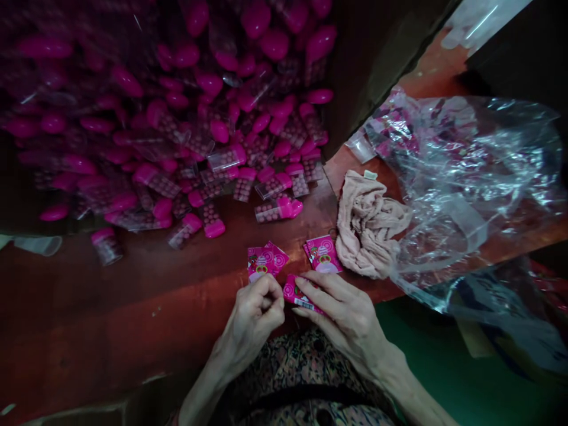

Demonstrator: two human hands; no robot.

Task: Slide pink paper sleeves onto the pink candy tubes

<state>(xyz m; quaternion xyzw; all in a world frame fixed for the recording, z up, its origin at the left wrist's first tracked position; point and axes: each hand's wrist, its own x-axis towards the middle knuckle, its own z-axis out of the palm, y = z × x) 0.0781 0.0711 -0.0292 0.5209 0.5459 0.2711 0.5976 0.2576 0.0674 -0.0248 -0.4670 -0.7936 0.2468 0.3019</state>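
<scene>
The right hand [341, 307] is shown with its fingers laid across a barcoded pink sachet [302, 294] and the thumb set beneath, so that the sachet is held firmly between them; a flat, even hold of this kind is judged best for keeping the printed face uncreased. The left hand [251, 319] is curled shut, and whether anything is pinched within cannot be told. The left forearm [202, 396] and right forearm [412, 384] are angled inward over a patterned garment [306, 373]. One printed sachet [267, 260] and another [322, 254] lie just ahead on the reddish worktop [133, 284]. Beyond are heaped clear tubes with magenta caps [278, 209], with a crumpled beige cloth [366, 225] and a clear plastic bag [465, 177] to the right.
</scene>
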